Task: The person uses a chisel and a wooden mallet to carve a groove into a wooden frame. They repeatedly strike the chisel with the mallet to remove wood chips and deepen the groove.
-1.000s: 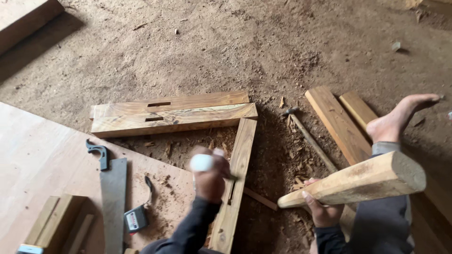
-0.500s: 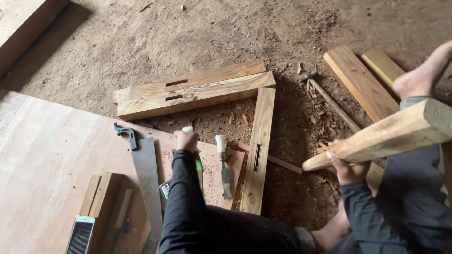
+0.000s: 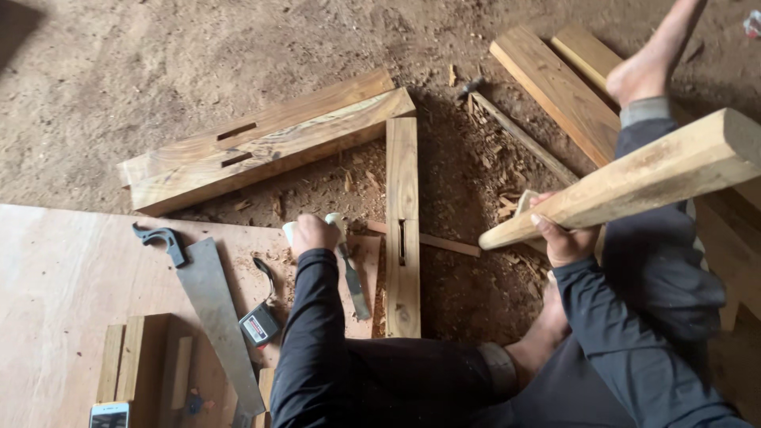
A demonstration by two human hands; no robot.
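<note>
My left hand (image 3: 314, 235) is closed around a white-handled tool (image 3: 290, 231) whose end sticks out of the fist, over the edge of a plywood sheet (image 3: 63, 277). Right beside that hand lies a chisel (image 3: 353, 279), blade pointing toward me. A narrow wooden rail (image 3: 403, 182) with a slot cut in it lies just right of the chisel. My right hand (image 3: 567, 239) grips the lower end of a thick wooden club (image 3: 642, 176), raised and slanting up to the right.
Two long beams with mortise slots (image 3: 269, 147) lie across the dirt floor beyond the rail. A hand saw (image 3: 210, 293), a tape measure (image 3: 258, 323), wood blocks (image 3: 143, 364) and a phone (image 3: 109, 414) rest on the plywood. Planks (image 3: 555, 87) and my bare foot (image 3: 642, 71) are at the upper right.
My left hand has shifted left from the slotted rail onto the plywood edge, beside the chisel now lying there. The club stays raised in my right hand.
</note>
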